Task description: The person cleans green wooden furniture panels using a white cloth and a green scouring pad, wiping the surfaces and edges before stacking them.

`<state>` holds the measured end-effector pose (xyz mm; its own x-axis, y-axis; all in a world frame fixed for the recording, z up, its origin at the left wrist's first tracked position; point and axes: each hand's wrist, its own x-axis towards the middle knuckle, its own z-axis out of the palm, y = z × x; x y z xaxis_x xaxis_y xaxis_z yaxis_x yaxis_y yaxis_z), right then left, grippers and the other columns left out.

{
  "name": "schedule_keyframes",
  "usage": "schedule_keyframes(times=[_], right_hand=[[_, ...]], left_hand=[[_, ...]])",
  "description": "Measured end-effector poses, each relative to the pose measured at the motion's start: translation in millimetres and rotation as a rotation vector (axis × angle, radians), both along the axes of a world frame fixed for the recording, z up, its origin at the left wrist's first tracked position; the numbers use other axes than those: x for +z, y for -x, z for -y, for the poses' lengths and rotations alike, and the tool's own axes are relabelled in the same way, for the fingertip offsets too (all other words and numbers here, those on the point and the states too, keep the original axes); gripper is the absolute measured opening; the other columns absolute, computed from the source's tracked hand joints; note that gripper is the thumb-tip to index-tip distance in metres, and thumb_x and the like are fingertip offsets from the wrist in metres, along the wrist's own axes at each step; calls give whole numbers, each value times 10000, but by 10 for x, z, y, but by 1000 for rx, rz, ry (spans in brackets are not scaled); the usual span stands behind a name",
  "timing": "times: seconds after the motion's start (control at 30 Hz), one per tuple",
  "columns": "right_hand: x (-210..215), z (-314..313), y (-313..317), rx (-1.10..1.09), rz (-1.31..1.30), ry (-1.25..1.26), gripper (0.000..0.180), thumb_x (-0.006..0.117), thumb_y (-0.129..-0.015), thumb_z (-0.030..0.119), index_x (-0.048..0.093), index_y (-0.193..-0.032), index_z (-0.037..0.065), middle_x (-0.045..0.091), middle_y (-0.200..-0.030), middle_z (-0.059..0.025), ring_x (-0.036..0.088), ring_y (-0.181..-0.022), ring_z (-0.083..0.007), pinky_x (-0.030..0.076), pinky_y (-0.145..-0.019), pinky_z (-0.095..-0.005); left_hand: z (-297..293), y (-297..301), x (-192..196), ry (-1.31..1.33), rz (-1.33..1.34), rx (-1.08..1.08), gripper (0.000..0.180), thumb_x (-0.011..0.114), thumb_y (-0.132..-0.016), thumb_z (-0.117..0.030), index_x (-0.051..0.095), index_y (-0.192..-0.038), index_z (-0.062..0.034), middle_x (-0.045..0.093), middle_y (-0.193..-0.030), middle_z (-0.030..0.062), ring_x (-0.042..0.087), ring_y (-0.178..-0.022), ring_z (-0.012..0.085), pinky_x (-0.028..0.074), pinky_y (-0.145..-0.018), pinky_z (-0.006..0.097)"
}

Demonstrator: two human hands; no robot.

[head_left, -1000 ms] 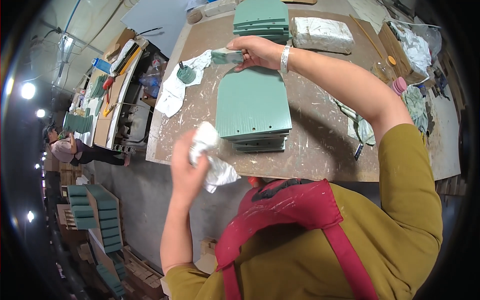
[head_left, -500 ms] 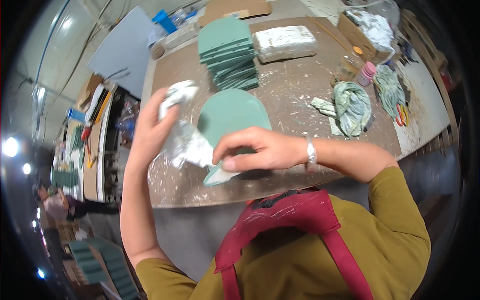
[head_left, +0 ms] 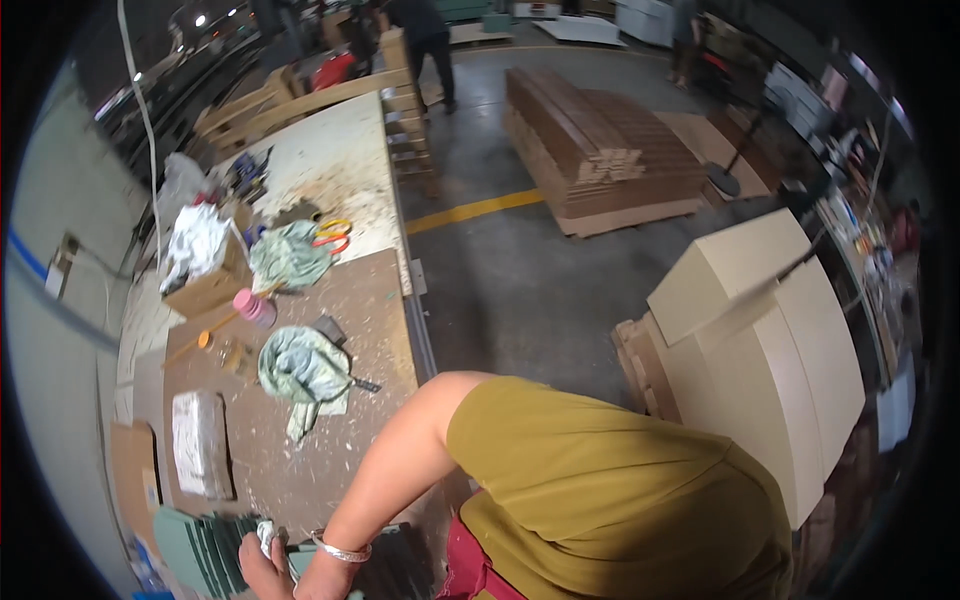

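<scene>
At the lower left, my left hand (head_left: 264,574) is closed round a crumpled white cloth (head_left: 266,536), close beside the stack of green boards (head_left: 190,548). My right hand (head_left: 322,580), with a silver bracelet (head_left: 341,547) on its wrist, is just right of the left one. Its fingers run out of sight at the lower rim, so what they hold is hidden. A bit of a green board (head_left: 300,556) shows behind the hands; the rest of it is hidden.
On the brown table (head_left: 375,330) lie a whitish wrapped block (head_left: 200,445), a crumpled green-white cloth (head_left: 303,365), a pink bottle (head_left: 254,307) and a jar with orange lid (head_left: 228,350). Stacked brown boards (head_left: 610,150) and large cartons (head_left: 750,330) stand on the floor at right.
The view has swung far to the right, so the table and hands now appear at the left. The hands have come closer together. The floor, stacked boards and cartons have come into view.
</scene>
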<state>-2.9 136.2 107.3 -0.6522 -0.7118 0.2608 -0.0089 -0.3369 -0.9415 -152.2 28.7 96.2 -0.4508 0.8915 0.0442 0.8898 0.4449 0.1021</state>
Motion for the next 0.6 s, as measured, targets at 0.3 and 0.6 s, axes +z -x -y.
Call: schedule_keyframes(times=[0.3,0.6], right_hand=[[-434,479,491,101,117,272,176,680,-830,143,683,-944,8,659,-815,-34,599,-759,-131,492,-671,-291],[227,-163,-284,-122,-37,-256,371,603,-935,285,554,-1190,19,591,-860,-6,516,-813,-81,432,-739,-261]], left_hand=[[389,105,-100,-99,-23,15,327,635,-838,-235,564,-1046,7,570,-1020,219,518,-973,426,429,-832,459],[82,-18,761,-466,37,308,409,560,-922,-408,593,-978,-4,615,-899,241,560,-832,430,440,-739,444]])
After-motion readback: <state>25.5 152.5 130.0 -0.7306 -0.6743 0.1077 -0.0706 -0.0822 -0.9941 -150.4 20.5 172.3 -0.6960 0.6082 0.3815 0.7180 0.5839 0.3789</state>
